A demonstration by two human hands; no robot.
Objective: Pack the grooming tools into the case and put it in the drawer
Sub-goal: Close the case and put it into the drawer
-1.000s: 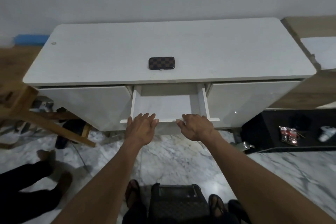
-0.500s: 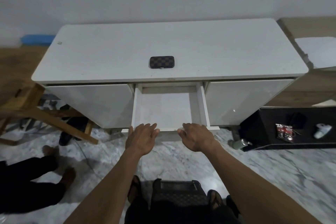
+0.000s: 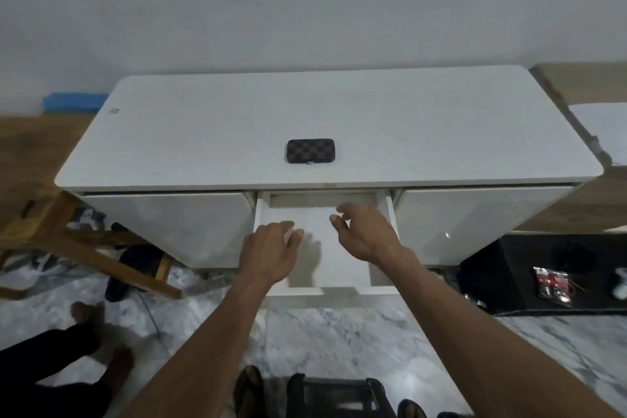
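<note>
A brown checkered case (image 3: pixel 310 150) lies closed on the white cabinet top (image 3: pixel 441 132), near its front edge at the middle. Directly below it the white middle drawer (image 3: pixel 386 210) stands pulled out, with nothing visible inside. My left hand (image 3: pixel 269 253) hovers over the drawer's left half, fingers apart and holding nothing. My right hand (image 3: pixel 364 234) is raised above the drawer's right half, fingers spread and loosely curled, also holding nothing. No loose grooming tools are in sight.
A wooden stool frame (image 3: pixel 84 248) stands left of the cabinet. Another person's legs (image 3: pixel 68 349) are on the marble floor at lower left. A black low shelf (image 3: pixel 559 275) with small items sits at right. A dark object (image 3: pixel 336 397) lies by my feet.
Both hands have let go of the drawer's front edge and lifted forward over the open drawer. The drawer sits further out than a second ago.
</note>
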